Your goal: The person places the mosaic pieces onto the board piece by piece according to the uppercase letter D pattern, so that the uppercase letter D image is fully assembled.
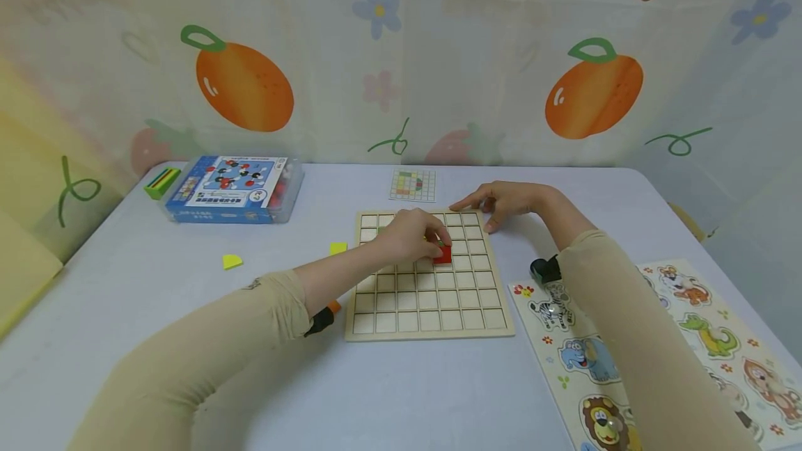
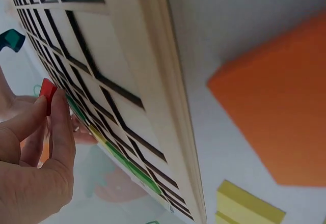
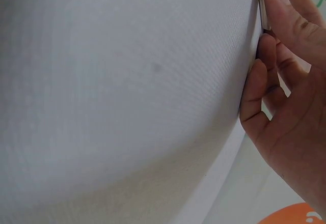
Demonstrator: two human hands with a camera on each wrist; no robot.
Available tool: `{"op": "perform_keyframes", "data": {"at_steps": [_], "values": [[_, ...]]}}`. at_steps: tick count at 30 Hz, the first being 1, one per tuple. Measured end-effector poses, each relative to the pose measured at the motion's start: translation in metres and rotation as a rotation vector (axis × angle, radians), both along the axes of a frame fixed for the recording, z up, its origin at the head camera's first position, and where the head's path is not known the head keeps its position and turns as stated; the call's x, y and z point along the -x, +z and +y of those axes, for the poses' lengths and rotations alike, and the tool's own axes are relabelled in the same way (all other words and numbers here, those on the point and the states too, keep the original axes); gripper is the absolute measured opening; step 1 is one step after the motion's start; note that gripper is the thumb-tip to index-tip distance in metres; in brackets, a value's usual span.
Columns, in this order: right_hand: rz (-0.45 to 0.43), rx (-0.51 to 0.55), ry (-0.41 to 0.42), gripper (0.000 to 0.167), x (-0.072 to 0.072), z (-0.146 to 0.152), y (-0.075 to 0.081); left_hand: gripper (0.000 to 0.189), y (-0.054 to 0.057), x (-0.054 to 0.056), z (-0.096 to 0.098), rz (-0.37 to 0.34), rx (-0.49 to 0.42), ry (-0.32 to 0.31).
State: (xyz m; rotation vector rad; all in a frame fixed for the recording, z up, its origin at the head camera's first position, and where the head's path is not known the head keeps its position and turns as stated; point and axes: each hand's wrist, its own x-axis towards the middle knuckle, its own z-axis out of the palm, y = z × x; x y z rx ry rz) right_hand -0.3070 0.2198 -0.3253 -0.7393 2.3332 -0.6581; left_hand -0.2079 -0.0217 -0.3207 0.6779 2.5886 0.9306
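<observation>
A wooden grid board (image 1: 429, 335) lies flat on the white table. My left hand (image 1: 410, 236) is over its upper middle and pinches a red block (image 1: 443, 255) between thumb and fingers; the left wrist view shows the red block (image 2: 47, 89) at the fingertips. Green and yellow pieces (image 2: 125, 160) sit in cells along the board's far part, mostly hidden by the left hand in the head view. My right hand (image 1: 501, 202) holds the board's far right corner, index finger on the far edge and thumb at the right side.
A pattern card (image 1: 413, 185) lies beyond the board. Left of the board are a yellow square (image 1: 338, 248), a yellow rounded piece (image 1: 232, 262) and an orange block (image 2: 275, 107). A blue-labelled box (image 1: 228, 190) stands far left. An animal puzzle board (image 1: 551, 360) lies under the right forearm.
</observation>
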Motion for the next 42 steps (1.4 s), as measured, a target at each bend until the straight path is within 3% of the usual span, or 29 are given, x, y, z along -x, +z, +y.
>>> {"op": "perform_keyframes", "data": {"at_steps": [5,25,35,42], "values": [[-0.003,0.005,-0.008,0.072,-0.0002,0.0,-0.0004,0.005,-0.0018,-0.0035,0.0042,0.011,-0.006,0.003],[0.011,-0.017,-0.012,0.071,0.0011,0.0002,-0.0013,0.008,-0.0023,-0.0085,0.0053,0.054,-0.001,0.01],[0.006,-0.024,-0.023,0.072,0.0,0.0005,0.0001,0.006,-0.0032,-0.0065,0.0102,0.154,0.06,-0.01],[-0.008,0.007,-0.012,0.072,0.0002,0.0007,-0.0002,0.008,-0.0011,-0.0093,0.0093,0.162,0.087,-0.029]]}}
